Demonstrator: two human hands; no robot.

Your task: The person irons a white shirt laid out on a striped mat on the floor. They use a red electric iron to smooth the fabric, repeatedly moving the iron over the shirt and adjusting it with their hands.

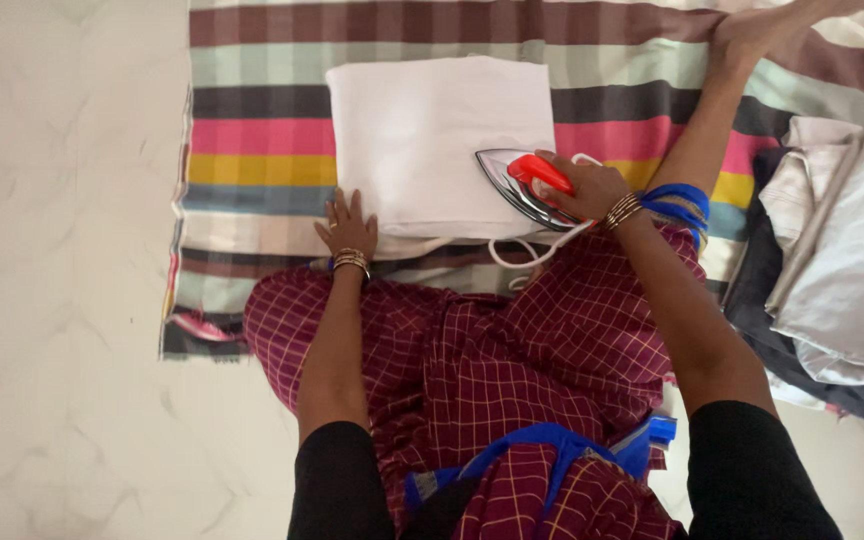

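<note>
A folded white cloth (432, 140) lies on a striped mat (252, 150) spread over the floor. My right hand (592, 190) grips the red handle of a silver iron (522, 185), whose point rests on the cloth's right near corner. My left hand (348, 228) presses flat with spread fingers on the cloth's near left corner. The iron's white cord (522, 255) loops down onto my maroon checked garment.
A pile of white and dark clothes (832, 260) sits at the right edge of the mat. My leg and foot (742, 50) stretch across the mat's far right. Pale marble floor (52, 300) surrounds the mat on the left.
</note>
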